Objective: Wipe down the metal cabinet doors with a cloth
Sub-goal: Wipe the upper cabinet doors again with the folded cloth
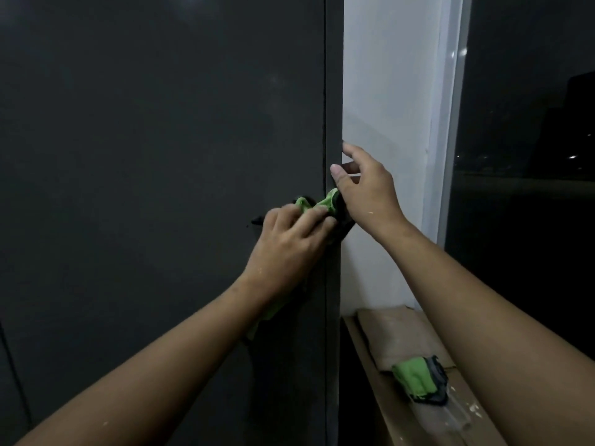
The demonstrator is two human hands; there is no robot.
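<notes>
A dark grey metal cabinet door (154,156) fills the left of the view, its right edge running down the middle. My left hand (289,246) grips a green and dark cloth (317,204) and presses it against the door near that edge. Part of the cloth hangs below my wrist. My right hand (363,191) reaches round the cabinet's right edge, thumb on the front and fingers curled behind the edge.
A white wall (389,123) stands right of the cabinet, then a dark window (528,156). Below lies a low ledge covered in brown paper (396,336), with a second green and dark cloth (418,378) lying on it.
</notes>
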